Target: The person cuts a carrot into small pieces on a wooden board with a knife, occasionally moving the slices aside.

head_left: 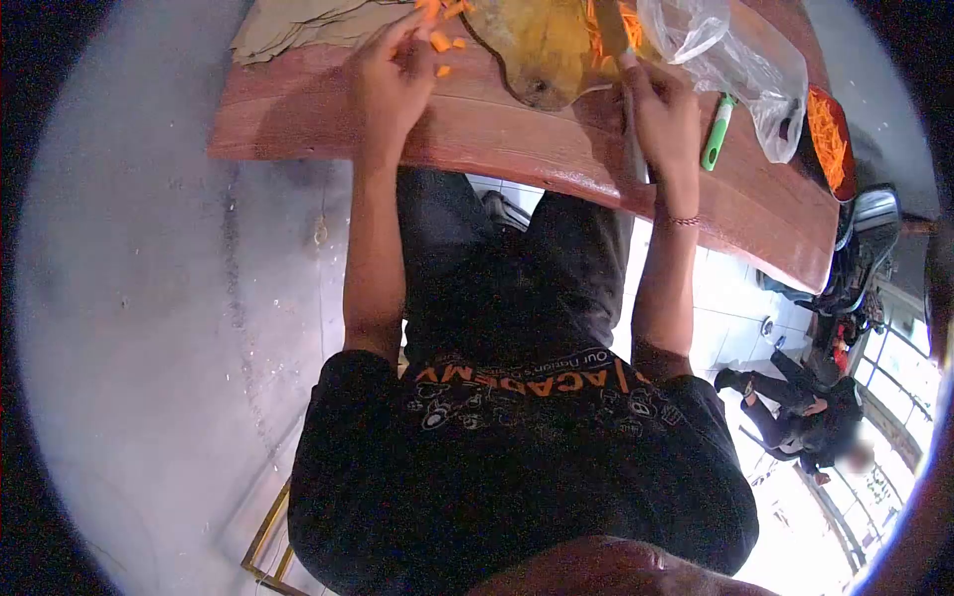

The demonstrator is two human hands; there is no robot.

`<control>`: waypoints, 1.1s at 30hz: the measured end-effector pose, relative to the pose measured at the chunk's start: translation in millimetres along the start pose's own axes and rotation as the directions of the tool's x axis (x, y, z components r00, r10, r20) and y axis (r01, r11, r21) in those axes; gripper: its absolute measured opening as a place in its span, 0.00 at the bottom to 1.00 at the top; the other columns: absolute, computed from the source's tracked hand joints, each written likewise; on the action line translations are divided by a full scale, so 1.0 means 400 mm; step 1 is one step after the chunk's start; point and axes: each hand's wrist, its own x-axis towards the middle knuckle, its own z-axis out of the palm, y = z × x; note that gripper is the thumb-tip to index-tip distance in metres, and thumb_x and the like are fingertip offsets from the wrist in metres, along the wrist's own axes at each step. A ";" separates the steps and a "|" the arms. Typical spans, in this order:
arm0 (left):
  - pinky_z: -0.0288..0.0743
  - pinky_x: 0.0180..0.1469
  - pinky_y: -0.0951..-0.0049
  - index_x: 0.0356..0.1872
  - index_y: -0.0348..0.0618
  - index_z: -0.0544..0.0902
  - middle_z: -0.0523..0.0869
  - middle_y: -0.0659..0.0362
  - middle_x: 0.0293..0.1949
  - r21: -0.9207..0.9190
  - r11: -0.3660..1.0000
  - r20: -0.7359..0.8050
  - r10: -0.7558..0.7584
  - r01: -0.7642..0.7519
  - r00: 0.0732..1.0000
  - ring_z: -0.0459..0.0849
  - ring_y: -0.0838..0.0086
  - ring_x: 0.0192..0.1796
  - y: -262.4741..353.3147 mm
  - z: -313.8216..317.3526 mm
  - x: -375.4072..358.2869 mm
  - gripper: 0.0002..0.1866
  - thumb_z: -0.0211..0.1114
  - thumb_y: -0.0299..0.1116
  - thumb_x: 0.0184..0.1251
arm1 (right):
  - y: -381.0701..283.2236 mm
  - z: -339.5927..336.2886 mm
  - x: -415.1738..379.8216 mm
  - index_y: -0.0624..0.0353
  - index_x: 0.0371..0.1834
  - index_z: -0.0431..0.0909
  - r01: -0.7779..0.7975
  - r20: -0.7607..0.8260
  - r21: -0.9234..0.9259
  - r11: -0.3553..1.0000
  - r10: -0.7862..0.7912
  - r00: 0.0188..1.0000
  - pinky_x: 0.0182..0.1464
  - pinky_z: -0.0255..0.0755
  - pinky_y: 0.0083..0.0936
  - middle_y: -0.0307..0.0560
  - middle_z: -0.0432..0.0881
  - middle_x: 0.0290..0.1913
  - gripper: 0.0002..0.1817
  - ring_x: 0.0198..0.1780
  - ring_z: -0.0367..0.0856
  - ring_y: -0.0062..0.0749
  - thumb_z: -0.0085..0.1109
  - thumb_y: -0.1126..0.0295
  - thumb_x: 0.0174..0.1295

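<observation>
At the top of the view, my left hand (396, 84) is over the left side of the table, its fingers bent together at several orange carrot pieces (440, 41); whether it grips one is too small to tell. My right hand (664, 114) is closed around a knife (612, 28), whose blade points up toward the top edge. Between my hands lies a round wooden cutting board (537, 45). Shredded carrot (631, 25) sits on the board's right side, beside the blade.
A clear plastic bag (740, 65) and a green peeler handle (715, 134) lie right of my right hand. Beyond them is a bowl of shredded carrot (827, 139). Brown cloth or paper (308, 25) lies at the table's left. Another person (810, 412) sits at lower right.
</observation>
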 end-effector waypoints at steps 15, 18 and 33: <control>0.78 0.53 0.52 0.54 0.44 0.82 0.85 0.47 0.50 0.516 0.821 0.390 0.027 -0.243 0.920 0.82 0.50 0.53 0.004 -0.006 0.033 0.20 0.67 0.44 0.66 | -0.008 0.081 -0.037 0.62 0.47 0.85 -0.143 0.163 0.512 0.847 0.068 0.984 0.25 0.73 0.22 0.40 0.84 0.25 0.19 0.23 0.80 0.20 0.56 0.56 0.73; 0.77 0.54 0.53 0.56 0.41 0.81 0.85 0.47 0.49 0.503 0.822 0.366 0.076 -0.266 0.928 0.81 0.49 0.53 -0.032 -0.002 0.034 0.22 0.67 0.43 0.66 | -0.012 0.077 -0.043 0.65 0.49 0.83 -0.176 0.209 0.546 0.819 0.070 0.975 0.22 0.70 0.21 0.39 0.82 0.24 0.19 0.19 0.77 0.19 0.55 0.57 0.73; 0.77 0.55 0.65 0.59 0.42 0.79 0.81 0.51 0.52 0.058 0.995 0.389 0.050 -0.079 0.920 0.83 0.59 0.51 0.037 -0.022 0.068 0.18 0.64 0.36 0.72 | -0.026 0.058 -0.046 0.68 0.52 0.82 -0.188 0.234 0.498 0.846 0.078 0.969 0.23 0.72 0.22 0.42 0.83 0.27 0.21 0.20 0.76 0.19 0.56 0.58 0.73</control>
